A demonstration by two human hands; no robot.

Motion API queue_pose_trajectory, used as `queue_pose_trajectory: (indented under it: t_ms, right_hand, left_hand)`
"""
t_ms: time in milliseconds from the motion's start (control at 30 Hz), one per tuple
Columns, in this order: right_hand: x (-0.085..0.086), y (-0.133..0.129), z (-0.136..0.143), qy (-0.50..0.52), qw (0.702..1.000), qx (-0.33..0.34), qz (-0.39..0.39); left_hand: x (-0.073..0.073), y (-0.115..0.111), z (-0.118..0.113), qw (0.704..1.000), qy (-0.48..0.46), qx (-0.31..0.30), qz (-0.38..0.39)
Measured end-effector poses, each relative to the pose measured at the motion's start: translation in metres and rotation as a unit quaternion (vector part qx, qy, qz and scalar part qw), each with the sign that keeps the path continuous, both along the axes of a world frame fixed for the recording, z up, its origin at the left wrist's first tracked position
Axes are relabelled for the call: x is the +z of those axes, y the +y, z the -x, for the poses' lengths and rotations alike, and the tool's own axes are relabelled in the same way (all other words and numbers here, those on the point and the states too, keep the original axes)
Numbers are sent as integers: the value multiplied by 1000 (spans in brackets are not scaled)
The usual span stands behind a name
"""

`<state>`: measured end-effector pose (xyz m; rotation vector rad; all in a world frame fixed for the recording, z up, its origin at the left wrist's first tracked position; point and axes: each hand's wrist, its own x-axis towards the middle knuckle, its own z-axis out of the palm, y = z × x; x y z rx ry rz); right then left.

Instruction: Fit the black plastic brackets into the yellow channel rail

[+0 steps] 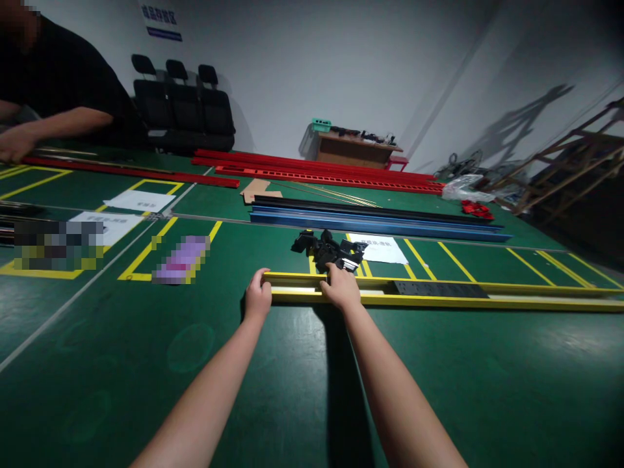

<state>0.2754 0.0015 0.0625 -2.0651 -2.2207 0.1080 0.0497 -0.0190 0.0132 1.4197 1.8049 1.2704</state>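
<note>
At centre, the left hand (257,299) clasps the end of a long, straight yellow metal channel (433,299); the right hand (344,290) dips fingers inside, grip unclear. Upper left, a white wall sign (160,18) reads "成品存放区".

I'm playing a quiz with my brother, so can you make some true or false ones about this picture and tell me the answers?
1. The left hand holds one end of the yellow rail. True.
2. The right hand is up in the air, away from everything. False: it touches the yellow rail.
3. A heap of black pieces lies just beyond the yellow rail. True.
4. The rail nearest to the person is red. False: it is yellow.
5. Black seats stand by the wall. True.
</note>
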Motion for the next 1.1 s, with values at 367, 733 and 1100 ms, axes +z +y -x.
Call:
queue_pose_trajectory:
  t_ms: [367, 733, 1100]
  right_hand:
    - [-1, 4, -10, 30, 999, 29, 17]
    - [-5, -11, -12, -27, 998, -21, -56]
    - [-1, -9, -10, -54, 997, -11, -50]
  left_hand:
    - [-1, 1, 1, 1000, 2, -6, -1]
    - [0, 1, 0, 1000, 1, -10, -19]
    - [-3, 3, 0, 999, -6, -8, -32]
